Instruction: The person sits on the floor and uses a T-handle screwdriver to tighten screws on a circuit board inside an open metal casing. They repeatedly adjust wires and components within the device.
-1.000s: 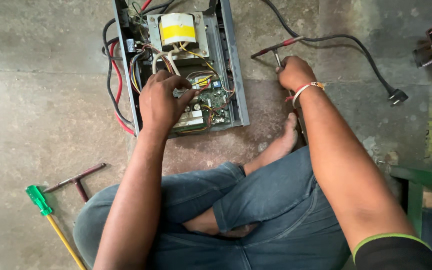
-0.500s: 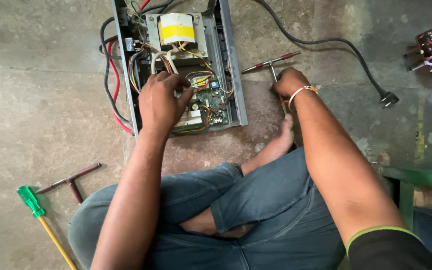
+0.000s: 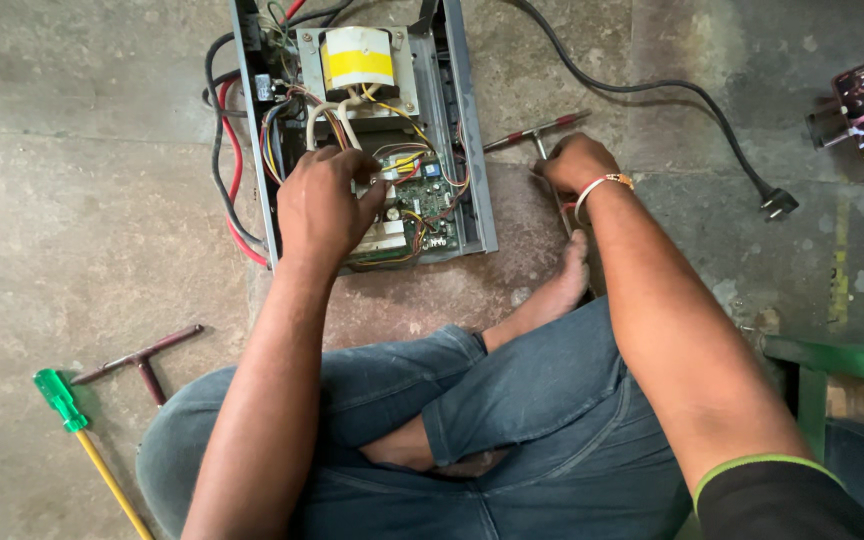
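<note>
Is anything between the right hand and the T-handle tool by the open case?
No. The right hand already rests on the T-handle tool on the floor beside the open case; nothing visible lies between them.

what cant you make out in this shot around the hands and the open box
- Head view: the left hand covers part of the circuit board, so what its fingertips touch is hidden.
- The right hand covers the shaft of the T-handle tool; its tip and the grip are unseen.
- The top frame edge cuts off the open metal case.
- The board's parts are too small to identify.
</note>
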